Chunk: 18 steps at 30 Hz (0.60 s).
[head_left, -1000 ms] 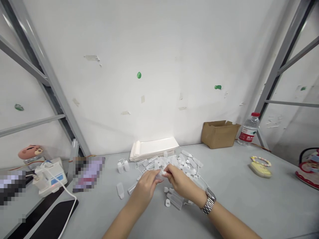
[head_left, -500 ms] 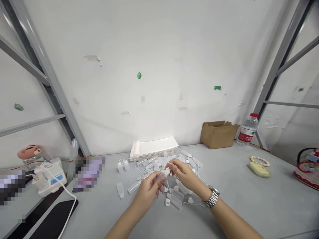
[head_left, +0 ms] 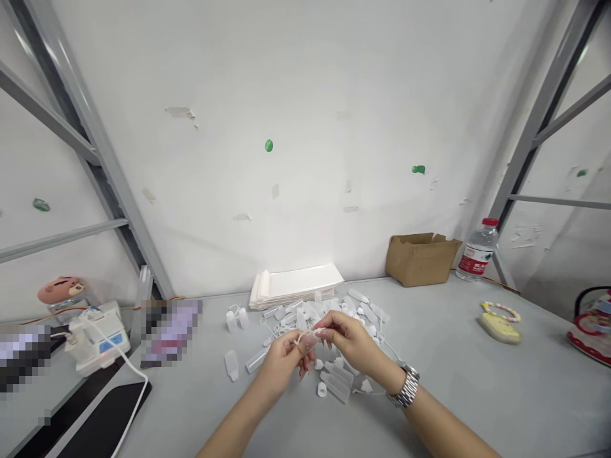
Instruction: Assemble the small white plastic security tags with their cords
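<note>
My left hand (head_left: 281, 359) is closed, with thumb and fingers pinched around a small translucent squeeze bottle (head_left: 310, 340), mostly covered by the fingers. My right hand (head_left: 352, 342) meets it from the right, fingertips closed on a thin white cap strap (head_left: 305, 333) that curves over the left thumb. Whether a cap sits at the right fingertips is hidden. Around and behind both hands lies a loose pile of small clear bottles (head_left: 367, 312) and white caps. Just below the right hand rest several bottles (head_left: 337, 385) and a white cap (head_left: 321, 389).
Behind the pile is a stack of white flat sheets (head_left: 300, 280). A cardboard box (head_left: 422, 261) and a water bottle (head_left: 477, 251) stand back right. Two small bottles (head_left: 237, 319) stand upright left of the pile. A power strip (head_left: 98, 340) with cables lies far left.
My hands have drawn together, and the right hand has shifted slightly down. The bottle's white top, visible before, is now covered by fingers, and a strap loop shows over the left thumb.
</note>
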Motion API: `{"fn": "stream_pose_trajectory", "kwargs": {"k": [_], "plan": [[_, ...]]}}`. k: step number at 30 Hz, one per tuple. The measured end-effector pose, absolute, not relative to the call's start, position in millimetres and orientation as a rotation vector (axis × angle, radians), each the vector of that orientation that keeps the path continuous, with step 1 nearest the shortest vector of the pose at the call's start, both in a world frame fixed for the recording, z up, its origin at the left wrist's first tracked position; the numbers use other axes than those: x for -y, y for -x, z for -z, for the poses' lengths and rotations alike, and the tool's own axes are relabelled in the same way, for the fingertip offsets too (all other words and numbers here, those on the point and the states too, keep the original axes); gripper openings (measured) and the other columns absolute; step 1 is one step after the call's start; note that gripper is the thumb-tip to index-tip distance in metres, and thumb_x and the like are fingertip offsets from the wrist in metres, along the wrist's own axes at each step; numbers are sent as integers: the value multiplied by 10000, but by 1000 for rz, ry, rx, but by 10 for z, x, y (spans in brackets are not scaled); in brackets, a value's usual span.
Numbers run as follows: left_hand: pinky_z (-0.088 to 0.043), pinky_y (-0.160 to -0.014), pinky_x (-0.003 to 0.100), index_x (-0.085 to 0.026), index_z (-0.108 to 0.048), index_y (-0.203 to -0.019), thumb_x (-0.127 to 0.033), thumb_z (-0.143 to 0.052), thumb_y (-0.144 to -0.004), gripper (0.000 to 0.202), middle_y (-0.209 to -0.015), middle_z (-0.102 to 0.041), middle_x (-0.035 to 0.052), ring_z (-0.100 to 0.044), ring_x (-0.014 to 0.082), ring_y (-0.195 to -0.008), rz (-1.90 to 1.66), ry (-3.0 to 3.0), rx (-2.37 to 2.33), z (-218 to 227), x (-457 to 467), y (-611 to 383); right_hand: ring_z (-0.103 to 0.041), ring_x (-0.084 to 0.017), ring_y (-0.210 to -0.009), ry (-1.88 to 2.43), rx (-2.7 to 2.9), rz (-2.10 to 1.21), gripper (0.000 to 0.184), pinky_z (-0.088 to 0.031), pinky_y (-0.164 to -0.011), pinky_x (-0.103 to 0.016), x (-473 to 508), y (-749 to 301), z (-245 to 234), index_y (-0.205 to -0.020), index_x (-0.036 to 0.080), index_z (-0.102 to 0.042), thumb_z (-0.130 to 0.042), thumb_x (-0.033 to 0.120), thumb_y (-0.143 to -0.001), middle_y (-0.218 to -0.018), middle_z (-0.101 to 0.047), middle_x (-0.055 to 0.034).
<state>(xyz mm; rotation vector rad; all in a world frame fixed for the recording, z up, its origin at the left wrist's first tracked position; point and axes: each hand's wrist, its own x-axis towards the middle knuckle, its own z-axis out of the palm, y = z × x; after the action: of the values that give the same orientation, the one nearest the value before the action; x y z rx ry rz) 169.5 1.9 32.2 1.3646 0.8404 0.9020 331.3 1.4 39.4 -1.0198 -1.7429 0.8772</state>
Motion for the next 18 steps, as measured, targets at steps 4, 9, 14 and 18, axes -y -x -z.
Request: {"fn": "stream_pose_trajectory", "kwargs": {"k": [4, 9, 14, 18], "plan": [[-378, -466, 228, -145, -571, -765, -437, -586, -685, 303, -599, -546, -14, -490, 104, -492, -962, -1459, -929, -299, -23, -1684, -511, -116, -585, 1044, 1725, -885, 148, -417, -555, -238, -13, -3273, -365, -791, 176, -578, -517, 307, -819, -640, -568, 11], [-433, -561, 270, -187, -588, -958, -370, -498, -770, 277, -753, -610, 20, -539, 138, -572, -1048, -1714, -1132, -239, -23, -1629, -544, -141, -697, 1068, 1839, -709, 190, -441, -635, -267, 2, -3292, -427, -946, 214, -590, -469, 323, -849, -791, -595, -17], [-466, -663, 309, -249, -547, -1129, -315, -415, -832, 331, -842, -578, 34, -547, 146, -644, -1178, -1963, -1272, -213, -25, -1582, -525, -149, -716, 1083, 1791, -435, 319, -454, -692, -304, 0, -3362, -462, -1177, 245, -459, -450, 294, -862, -858, -558, -36], [-476, -648, 308, -253, -546, -1121, -329, -416, -838, 321, -836, -556, 30, -547, 148, -651, -1238, -1977, -1390, -225, -13, -1573, -533, -148, -732, 974, 1839, -466, 306, -466, -718, -316, 26, -3348, -456, -1169, 252, -461, -438, 238, -864, -868, -553, -40]]}}
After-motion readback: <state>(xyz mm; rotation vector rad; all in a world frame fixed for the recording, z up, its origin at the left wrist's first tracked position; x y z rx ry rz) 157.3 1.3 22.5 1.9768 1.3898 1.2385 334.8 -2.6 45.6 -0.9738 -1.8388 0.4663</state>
